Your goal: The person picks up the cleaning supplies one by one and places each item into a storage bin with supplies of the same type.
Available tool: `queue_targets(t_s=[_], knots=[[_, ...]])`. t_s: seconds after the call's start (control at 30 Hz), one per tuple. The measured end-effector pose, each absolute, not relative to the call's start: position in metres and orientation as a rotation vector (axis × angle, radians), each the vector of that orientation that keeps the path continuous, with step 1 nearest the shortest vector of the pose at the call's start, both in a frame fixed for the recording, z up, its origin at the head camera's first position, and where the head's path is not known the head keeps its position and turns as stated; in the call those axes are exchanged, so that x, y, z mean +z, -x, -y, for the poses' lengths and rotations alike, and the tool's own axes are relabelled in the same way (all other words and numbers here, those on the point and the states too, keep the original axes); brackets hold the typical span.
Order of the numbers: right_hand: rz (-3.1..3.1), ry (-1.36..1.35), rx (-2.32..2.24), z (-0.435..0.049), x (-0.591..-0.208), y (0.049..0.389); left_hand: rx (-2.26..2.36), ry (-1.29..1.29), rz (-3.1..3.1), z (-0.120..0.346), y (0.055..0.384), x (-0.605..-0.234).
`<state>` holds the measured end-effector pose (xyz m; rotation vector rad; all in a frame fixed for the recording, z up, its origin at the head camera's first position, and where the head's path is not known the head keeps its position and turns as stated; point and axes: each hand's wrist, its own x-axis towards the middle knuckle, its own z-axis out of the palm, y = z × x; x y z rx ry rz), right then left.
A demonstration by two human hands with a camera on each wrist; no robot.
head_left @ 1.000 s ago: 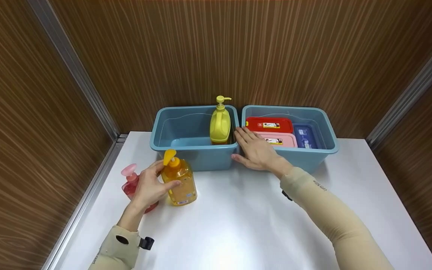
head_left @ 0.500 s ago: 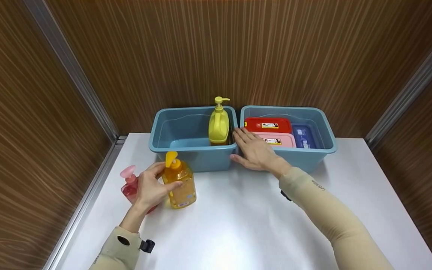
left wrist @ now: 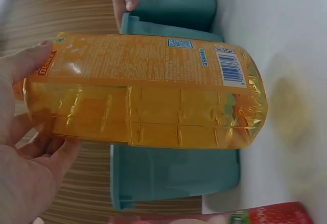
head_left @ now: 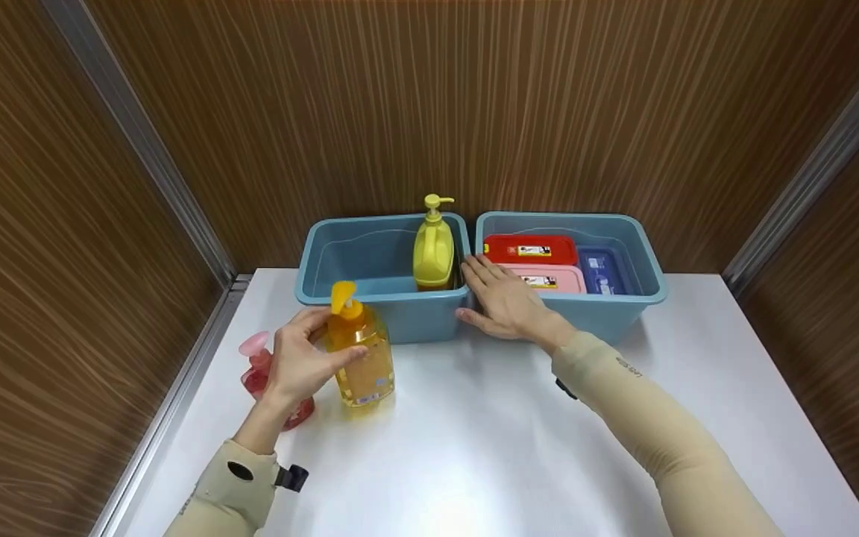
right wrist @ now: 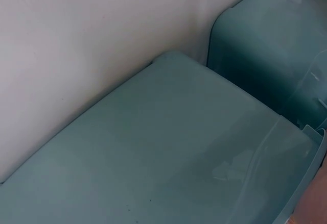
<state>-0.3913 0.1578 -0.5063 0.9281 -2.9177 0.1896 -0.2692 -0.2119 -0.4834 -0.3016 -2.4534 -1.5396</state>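
Observation:
My left hand (head_left: 301,365) grips an amber pump bottle (head_left: 366,369) near its shoulder, thumb across the front and fingers behind. In the left wrist view the bottle's base stands off the table, apart from its yellow shadow. The bottle is in front of the left blue bin (head_left: 422,321), overlapping its near wall. Behind my left hand a red pump bottle (head_left: 301,414) with a pink pump stands partly hidden. My right hand (head_left: 508,302) rests on the near rim of the right blue bin (head_left: 593,317), at its left corner, fingers straight.
Inside the left bin stands a yellow pump bottle (head_left: 433,257) at the right end. The right bin holds boxes with red (head_left: 534,249), pink (head_left: 567,280) and dark blue (head_left: 602,270) lids. A wood-grain wall (head_left: 370,112) rises behind the white table (head_left: 489,432).
My left hand has lifted the amber bottle slightly and brought it a little to the right, showing more of the red bottle's base. My right hand stays on the bin.

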Motion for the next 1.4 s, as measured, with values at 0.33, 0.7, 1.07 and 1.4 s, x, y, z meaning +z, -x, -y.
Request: queue_targets(t_s=[0.33, 0.7, 1.07, 1.4], knots=[[2.94, -0.924, 0.207, -0.157, -0.507, 0.393, -1.512, 0.341, 2.43, 0.208, 0.276, -0.455], [2.946, -0.92, 0.213, -0.156, -0.506, 0.393, -1.483, 0.375, 2.464, 0.207, 0.291, -0.423], [2.955, -0.908, 0.2, -0.158, -0.505, 0.391, -1.451, 0.445, 2.452, 0.204, 0.318, -0.384], [2.964, -0.894, 0.232, -0.158, -0.507, 0.39, -1.494, 0.451, 2.472, 0.203, 0.335, -0.362]])
